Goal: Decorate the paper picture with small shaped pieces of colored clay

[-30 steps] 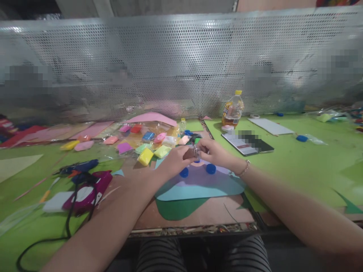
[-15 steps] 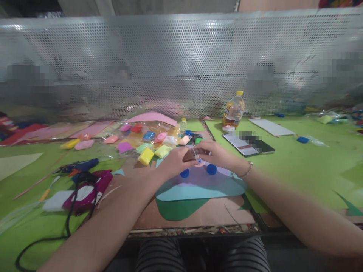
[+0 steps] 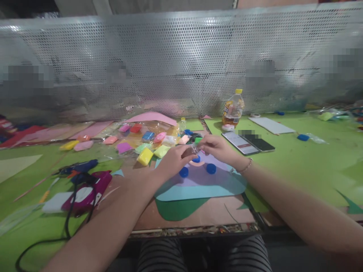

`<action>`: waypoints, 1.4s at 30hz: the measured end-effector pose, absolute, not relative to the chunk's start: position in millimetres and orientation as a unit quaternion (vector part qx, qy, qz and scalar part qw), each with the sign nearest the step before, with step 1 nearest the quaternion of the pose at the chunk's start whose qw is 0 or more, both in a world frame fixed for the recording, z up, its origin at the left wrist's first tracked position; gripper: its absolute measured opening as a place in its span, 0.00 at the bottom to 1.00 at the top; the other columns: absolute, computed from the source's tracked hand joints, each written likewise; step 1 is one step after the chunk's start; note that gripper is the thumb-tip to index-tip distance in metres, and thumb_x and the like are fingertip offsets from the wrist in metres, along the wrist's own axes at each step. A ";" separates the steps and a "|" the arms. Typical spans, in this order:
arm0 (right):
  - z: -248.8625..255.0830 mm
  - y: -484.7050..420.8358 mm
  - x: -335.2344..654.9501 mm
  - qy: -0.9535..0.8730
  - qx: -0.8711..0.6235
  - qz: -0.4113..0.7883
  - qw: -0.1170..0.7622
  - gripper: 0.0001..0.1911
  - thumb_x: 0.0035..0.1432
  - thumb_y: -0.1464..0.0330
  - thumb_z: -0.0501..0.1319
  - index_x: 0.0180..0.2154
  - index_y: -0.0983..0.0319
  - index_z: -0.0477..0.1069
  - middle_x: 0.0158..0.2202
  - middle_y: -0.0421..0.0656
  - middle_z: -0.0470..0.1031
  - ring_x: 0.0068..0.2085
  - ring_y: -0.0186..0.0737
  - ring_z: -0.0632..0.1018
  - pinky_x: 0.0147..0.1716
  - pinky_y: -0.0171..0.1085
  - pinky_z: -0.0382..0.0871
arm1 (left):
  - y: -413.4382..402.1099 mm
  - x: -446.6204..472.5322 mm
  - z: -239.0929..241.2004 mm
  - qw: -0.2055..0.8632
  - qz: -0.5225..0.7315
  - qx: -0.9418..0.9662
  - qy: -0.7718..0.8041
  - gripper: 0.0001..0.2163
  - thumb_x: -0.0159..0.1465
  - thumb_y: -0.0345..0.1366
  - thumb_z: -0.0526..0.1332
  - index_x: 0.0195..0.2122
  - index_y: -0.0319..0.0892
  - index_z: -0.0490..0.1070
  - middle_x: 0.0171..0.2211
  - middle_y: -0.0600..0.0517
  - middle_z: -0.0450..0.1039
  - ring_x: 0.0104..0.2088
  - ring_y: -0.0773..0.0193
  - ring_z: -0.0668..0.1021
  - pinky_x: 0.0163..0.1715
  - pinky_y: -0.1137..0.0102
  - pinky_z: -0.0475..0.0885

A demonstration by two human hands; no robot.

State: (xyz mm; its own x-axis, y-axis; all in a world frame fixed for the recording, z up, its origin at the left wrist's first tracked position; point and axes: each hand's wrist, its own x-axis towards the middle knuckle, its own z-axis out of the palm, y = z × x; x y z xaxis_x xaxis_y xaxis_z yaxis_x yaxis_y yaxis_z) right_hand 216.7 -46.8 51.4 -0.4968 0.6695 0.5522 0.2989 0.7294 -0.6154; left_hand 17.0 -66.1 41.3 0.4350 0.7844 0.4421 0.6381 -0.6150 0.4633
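My left hand point(image 3: 178, 158) and my right hand point(image 3: 217, 148) meet over a lilac paper shape point(image 3: 195, 180) that lies on a light blue sheet point(image 3: 198, 193). Pinched between the fingertips of both is something small, clear and shiny, like a plastic wrapper; its shape is partly hidden. Just below the fingers sits a blue clay piece point(image 3: 196, 159) on a pale curved strip. Two more round blue pieces rest on the lilac paper, a left blue piece point(image 3: 183, 172) and a right blue piece point(image 3: 211, 168).
Several coloured clay packets point(image 3: 145, 156) lie behind and left. A magenta case point(image 3: 101, 185) with a black cord and a blue glue gun point(image 3: 82, 166) are at the left. Phone point(image 3: 239, 143), bottle point(image 3: 233, 109) and white board point(image 3: 270, 125) stand right. A perforated metal panel point(image 3: 181, 68) closes the back.
Both hands have risen slightly away from me. The blue piece under the fingers, mostly covered before, now shows more fully on the pale strip.
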 end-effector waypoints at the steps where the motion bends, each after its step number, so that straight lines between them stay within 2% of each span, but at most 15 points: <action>1: 51.8 -47.1 217.2 -0.818 -0.299 0.255 0.421 0.08 0.58 0.68 0.56 0.30 0.64 0.69 0.23 0.39 0.66 0.23 0.31 0.69 0.23 0.32 0.63 | -65.7 16.5 41.1 0.112 0.326 0.838 0.424 0.13 0.60 0.47 0.57 0.29 0.41 0.67 0.25 0.54 0.66 0.28 0.66 0.69 0.31 0.70 0.64; 3: 51.5 -47.1 217.7 -0.796 -0.304 0.295 0.433 0.08 0.58 0.67 0.56 0.31 0.65 0.69 0.22 0.38 0.66 0.23 0.31 0.69 0.23 0.32 0.64 | -64.4 15.3 39.2 0.107 0.336 0.831 0.430 0.14 0.59 0.48 0.57 0.31 0.41 0.68 0.26 0.53 0.66 0.28 0.66 0.69 0.31 0.69 0.64; 5: 50.7 -47.0 217.6 -0.806 -0.292 0.300 0.418 0.06 0.57 0.69 0.55 0.35 0.64 0.69 0.27 0.41 0.69 0.25 0.32 0.70 0.26 0.34 0.67 | -63.0 14.7 36.5 0.104 0.338 0.826 0.440 0.14 0.59 0.48 0.57 0.33 0.41 0.68 0.26 0.53 0.67 0.29 0.65 0.70 0.31 0.69 0.65; 8: 50.7 -48.6 217.0 -0.863 -0.259 0.236 0.364 0.08 0.55 0.74 0.54 0.38 0.63 0.68 0.34 0.44 0.70 0.31 0.34 0.71 0.30 0.35 0.68 | -62.8 15.5 33.7 0.099 0.319 0.833 0.442 0.13 0.60 0.47 0.57 0.33 0.42 0.68 0.29 0.51 0.69 0.32 0.62 0.71 0.33 0.67 0.66; 12: 54.9 -53.8 215.2 -0.908 -0.246 0.141 0.307 0.06 0.57 0.74 0.53 0.36 0.64 0.68 0.33 0.44 0.68 0.33 0.36 0.70 0.32 0.36 0.66 | -66.2 17.1 34.0 0.058 0.279 0.857 0.430 0.13 0.61 0.47 0.56 0.32 0.41 0.67 0.31 0.50 0.71 0.33 0.61 0.72 0.34 0.67 0.66; 16: 58.0 -57.9 212.3 -0.902 -0.275 0.161 0.290 0.09 0.61 0.71 0.51 0.38 0.64 0.69 0.30 0.43 0.71 0.31 0.34 0.70 0.31 0.34 0.64 | -68.9 15.6 36.7 -0.006 0.263 0.868 0.422 0.15 0.62 0.48 0.54 0.36 0.40 0.66 0.34 0.48 0.71 0.36 0.59 0.73 0.35 0.67 0.66; 19: 56.2 -58.0 210.5 -0.891 -0.297 0.168 0.299 0.08 0.61 0.69 0.53 0.38 0.64 0.69 0.29 0.42 0.71 0.28 0.33 0.69 0.28 0.33 0.62 | -69.5 14.0 37.9 -0.053 0.247 0.875 0.413 0.17 0.63 0.49 0.51 0.39 0.39 0.66 0.35 0.46 0.72 0.37 0.58 0.74 0.35 0.66 0.66; 23: 53.5 -56.9 209.1 -0.886 -0.308 0.152 0.312 0.08 0.59 0.67 0.55 0.33 0.64 0.70 0.25 0.40 0.69 0.25 0.32 0.67 0.24 0.32 0.59 | -70.4 14.3 37.7 -0.092 0.236 0.877 0.409 0.19 0.64 0.50 0.49 0.39 0.38 0.65 0.36 0.45 0.72 0.38 0.57 0.74 0.35 0.66 0.66; 28: 54.5 -59.6 205.7 -0.872 -0.325 0.145 0.336 0.05 0.54 0.72 0.56 0.29 0.64 0.70 0.24 0.40 0.69 0.25 0.31 0.67 0.24 0.31 0.58 | -72.6 16.1 37.5 -0.111 0.225 0.872 0.420 0.18 0.64 0.49 0.50 0.40 0.38 0.65 0.36 0.45 0.72 0.39 0.57 0.74 0.35 0.67 0.66; 34: 53.4 -60.7 203.5 -0.845 -0.358 0.170 0.360 0.09 0.46 0.78 0.54 0.28 0.64 0.70 0.22 0.38 0.68 0.23 0.30 0.66 0.21 0.29 0.57 | -73.3 18.9 36.5 -0.075 0.242 0.871 0.421 0.17 0.63 0.48 0.53 0.40 0.39 0.65 0.36 0.47 0.71 0.38 0.58 0.73 0.34 0.68 0.66; 42: 53.4 -54.3 209.0 -0.805 -0.390 0.129 0.429 0.07 0.48 0.76 0.54 0.29 0.64 0.70 0.22 0.39 0.70 0.23 0.32 0.68 0.24 0.32 0.60 | -70.7 20.4 36.4 0.004 0.317 0.832 0.456 0.15 0.62 0.47 0.55 0.42 0.42 0.66 0.35 0.49 0.71 0.36 0.61 0.73 0.36 0.67 0.66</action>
